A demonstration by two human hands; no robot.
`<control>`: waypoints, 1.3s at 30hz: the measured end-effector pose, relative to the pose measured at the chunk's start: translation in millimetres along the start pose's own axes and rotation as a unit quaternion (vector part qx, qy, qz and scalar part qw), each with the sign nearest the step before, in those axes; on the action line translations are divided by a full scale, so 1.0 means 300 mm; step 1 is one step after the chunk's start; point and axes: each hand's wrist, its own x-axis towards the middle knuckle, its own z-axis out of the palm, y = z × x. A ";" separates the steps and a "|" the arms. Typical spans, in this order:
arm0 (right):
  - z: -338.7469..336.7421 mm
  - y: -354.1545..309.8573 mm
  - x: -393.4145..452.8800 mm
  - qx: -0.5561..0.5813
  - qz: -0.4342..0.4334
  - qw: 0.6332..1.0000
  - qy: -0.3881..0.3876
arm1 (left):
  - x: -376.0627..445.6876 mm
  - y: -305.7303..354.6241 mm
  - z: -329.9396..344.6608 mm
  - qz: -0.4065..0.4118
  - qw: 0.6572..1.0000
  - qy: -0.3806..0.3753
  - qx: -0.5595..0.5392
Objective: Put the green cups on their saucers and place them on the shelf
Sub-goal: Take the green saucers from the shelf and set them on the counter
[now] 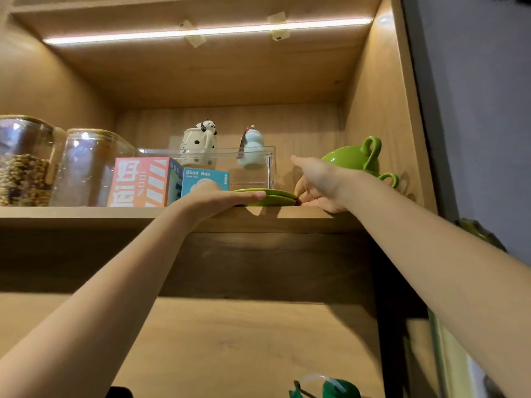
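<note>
Saucers (265, 196) are lying stacked on the shelf (86, 215) between both hands; left fingers (253, 195) are resting flat on top, right fingers (300, 193) are pinching the rim. Glazed, brittle, slippery: grip rims.

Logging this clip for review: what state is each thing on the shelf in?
Saucers: stacked, at shelf edge, no cups on them.
Green cups: stacked upside down, behind right hand.
Left hand: flat on saucers.
Right hand: fingers at saucer rims.
Jars: lidded.
Clear bin: holds two figurines.
</note>
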 end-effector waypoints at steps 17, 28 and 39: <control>-0.096 -0.061 -0.289 0.355 0.068 0.930 -0.059 | -0.226 0.155 -0.077 -0.044 0.985 0.008 -0.164; -0.096 0.107 -0.586 0.459 0.024 0.885 -0.071 | -0.567 0.078 0.056 0.006 0.960 0.052 -0.275; 0.178 0.469 -0.857 0.525 0.126 0.838 -0.078 | -0.991 -0.212 0.248 -0.027 0.964 0.062 -0.257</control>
